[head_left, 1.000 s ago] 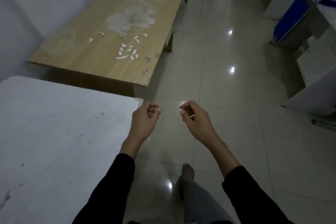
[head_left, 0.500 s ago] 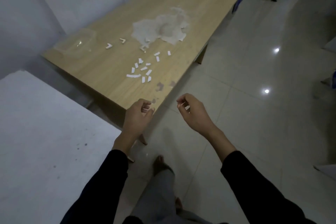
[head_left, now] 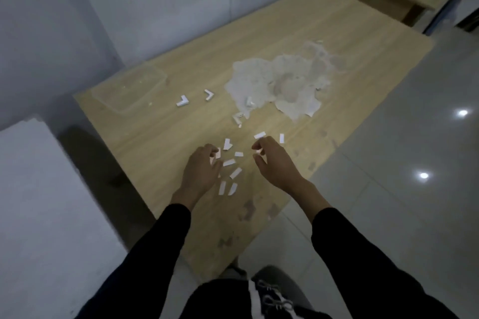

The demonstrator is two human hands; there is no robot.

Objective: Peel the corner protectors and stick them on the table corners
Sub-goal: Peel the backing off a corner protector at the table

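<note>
The left hand [head_left: 201, 169] and the right hand [head_left: 276, 163] are hovering side by side, backs facing up, fingers curling toward the thumbs; whether they are pinching anything is unclear.

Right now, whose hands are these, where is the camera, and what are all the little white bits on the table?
The camera sits on a person's head and looks down, so you see their own arms in black sleeves. The left hand and right hand are over a light wooden table. Lying on it are small white paper strips, white L-shaped corner protectors and a clear plastic box. Both hands have curled fingers, as if pinching something tiny, but it is too small to tell what, if anything, they hold.
</note>
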